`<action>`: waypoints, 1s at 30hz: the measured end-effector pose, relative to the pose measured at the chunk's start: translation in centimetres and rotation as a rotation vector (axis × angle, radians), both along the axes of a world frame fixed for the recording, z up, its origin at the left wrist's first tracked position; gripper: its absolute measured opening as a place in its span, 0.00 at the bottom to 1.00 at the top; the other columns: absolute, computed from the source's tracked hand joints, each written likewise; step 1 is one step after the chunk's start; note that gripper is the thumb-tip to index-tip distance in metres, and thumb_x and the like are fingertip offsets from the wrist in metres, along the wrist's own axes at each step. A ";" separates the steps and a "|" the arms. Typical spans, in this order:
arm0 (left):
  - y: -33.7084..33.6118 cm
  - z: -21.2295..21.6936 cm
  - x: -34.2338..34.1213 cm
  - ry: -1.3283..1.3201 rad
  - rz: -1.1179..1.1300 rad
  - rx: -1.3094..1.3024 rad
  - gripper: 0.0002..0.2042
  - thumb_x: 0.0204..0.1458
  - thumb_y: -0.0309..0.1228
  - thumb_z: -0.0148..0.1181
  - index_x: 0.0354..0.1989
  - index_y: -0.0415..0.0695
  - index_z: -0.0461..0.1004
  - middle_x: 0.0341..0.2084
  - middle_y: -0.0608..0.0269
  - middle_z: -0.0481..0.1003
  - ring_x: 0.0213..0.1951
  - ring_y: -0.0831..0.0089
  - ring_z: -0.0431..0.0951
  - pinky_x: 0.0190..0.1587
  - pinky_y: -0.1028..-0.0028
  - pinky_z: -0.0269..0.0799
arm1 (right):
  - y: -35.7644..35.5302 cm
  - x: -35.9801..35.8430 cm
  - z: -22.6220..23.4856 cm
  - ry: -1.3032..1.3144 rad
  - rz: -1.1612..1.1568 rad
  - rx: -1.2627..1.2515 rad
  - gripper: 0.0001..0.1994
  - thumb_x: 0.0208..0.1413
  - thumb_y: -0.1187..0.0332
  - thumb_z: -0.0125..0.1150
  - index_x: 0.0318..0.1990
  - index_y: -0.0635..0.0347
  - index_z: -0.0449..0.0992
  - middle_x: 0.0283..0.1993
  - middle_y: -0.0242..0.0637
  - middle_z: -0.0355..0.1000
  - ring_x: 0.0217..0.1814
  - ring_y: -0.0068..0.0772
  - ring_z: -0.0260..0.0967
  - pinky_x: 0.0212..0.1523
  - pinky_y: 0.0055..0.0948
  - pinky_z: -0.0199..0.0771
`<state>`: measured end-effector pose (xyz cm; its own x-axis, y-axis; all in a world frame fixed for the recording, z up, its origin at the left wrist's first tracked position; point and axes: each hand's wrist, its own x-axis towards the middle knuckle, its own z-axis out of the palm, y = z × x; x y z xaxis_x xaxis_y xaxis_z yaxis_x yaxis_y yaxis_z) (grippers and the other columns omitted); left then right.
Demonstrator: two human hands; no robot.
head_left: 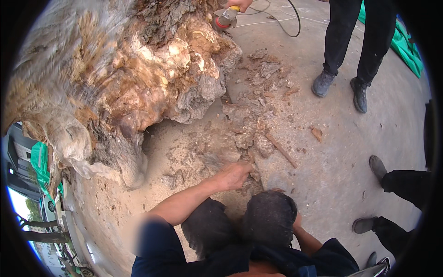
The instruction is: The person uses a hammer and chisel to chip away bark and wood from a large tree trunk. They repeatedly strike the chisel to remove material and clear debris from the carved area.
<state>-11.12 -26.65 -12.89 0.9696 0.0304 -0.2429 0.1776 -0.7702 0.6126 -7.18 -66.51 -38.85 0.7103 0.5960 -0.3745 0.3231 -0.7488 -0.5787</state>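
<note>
A huge gnarled tree stump (115, 78) lies on its side on the concrete floor (350, 152) and fills the upper left of the view, its rotted pale wood and grey bark torn open. Just right of the stump's lower edge, sawdust and bark chips (249, 115) are heaped, presumably shed from the cutting above. The person's left hand (233, 175) reaches down into that heap below the stump, fingers curled loosely against the debris; whether it pinches a piece I cannot tell. The right hand is hidden behind the raised knee (270, 217), only the forearm showing, so its grip cannot be judged. A thin wooden stick (280, 148) lies right of the heap. At the stump's top right, another person's hand holds an angle grinder (225, 18) against the wood.
</note>
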 end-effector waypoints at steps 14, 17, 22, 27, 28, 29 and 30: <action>0.1 -0.7 0.1 0.005 -0.069 -0.053 0.08 0.56 0.22 0.54 0.43 0.37 0.76 0.38 0.49 0.76 0.44 0.48 0.77 0.49 0.54 0.73 | -0.3 0.4 -0.2 -0.006 0.077 -0.057 0.15 0.54 0.55 0.63 0.43 0.53 0.73 0.31 0.51 0.79 0.36 0.60 0.79 0.35 0.55 0.77; -0.1 -0.7 0.2 0.061 -0.065 -0.050 0.09 0.60 0.25 0.52 0.46 0.37 0.75 0.40 0.49 0.76 0.45 0.50 0.77 0.50 0.55 0.73 | -0.6 0.3 -1.5 0.011 0.071 -0.081 0.16 0.54 0.55 0.63 0.44 0.52 0.73 0.31 0.51 0.79 0.37 0.60 0.79 0.36 0.55 0.77; -0.1 -0.4 0.2 0.153 -0.077 -0.025 0.11 0.63 0.29 0.50 0.48 0.36 0.73 0.43 0.48 0.76 0.47 0.51 0.77 0.51 0.53 0.73 | -0.3 0.2 -1.3 0.019 0.056 -0.055 0.15 0.54 0.55 0.62 0.44 0.52 0.73 0.33 0.52 0.79 0.38 0.59 0.79 0.38 0.54 0.77; -0.5 0.5 0.9 0.184 -0.075 -0.021 0.11 0.63 0.28 0.50 0.49 0.36 0.73 0.43 0.46 0.75 0.48 0.48 0.77 0.52 0.52 0.72 | -0.3 0.4 0.1 0.015 0.060 -0.059 0.15 0.55 0.55 0.61 0.44 0.52 0.73 0.31 0.51 0.78 0.36 0.60 0.79 0.34 0.55 0.75; -0.4 0.3 0.8 0.178 -0.074 -0.017 0.11 0.63 0.28 0.50 0.49 0.36 0.73 0.43 0.46 0.75 0.48 0.48 0.77 0.52 0.52 0.72 | -0.2 0.4 -0.2 0.017 0.068 -0.066 0.15 0.55 0.56 0.61 0.44 0.53 0.73 0.30 0.51 0.78 0.35 0.60 0.79 0.34 0.55 0.75; -0.3 0.2 0.7 0.176 -0.072 -0.024 0.11 0.63 0.28 0.50 0.49 0.37 0.73 0.44 0.46 0.75 0.49 0.47 0.77 0.52 0.52 0.72 | -0.3 0.4 -0.4 0.014 0.073 -0.059 0.15 0.55 0.55 0.61 0.44 0.53 0.73 0.30 0.51 0.78 0.35 0.60 0.79 0.34 0.55 0.75; -0.3 0.1 0.6 0.174 -0.071 -0.031 0.11 0.63 0.29 0.50 0.49 0.37 0.72 0.44 0.46 0.75 0.49 0.47 0.77 0.52 0.52 0.72 | -0.4 0.3 -0.6 0.011 0.077 -0.052 0.15 0.55 0.55 0.62 0.44 0.53 0.73 0.30 0.51 0.78 0.35 0.60 0.78 0.33 0.55 0.75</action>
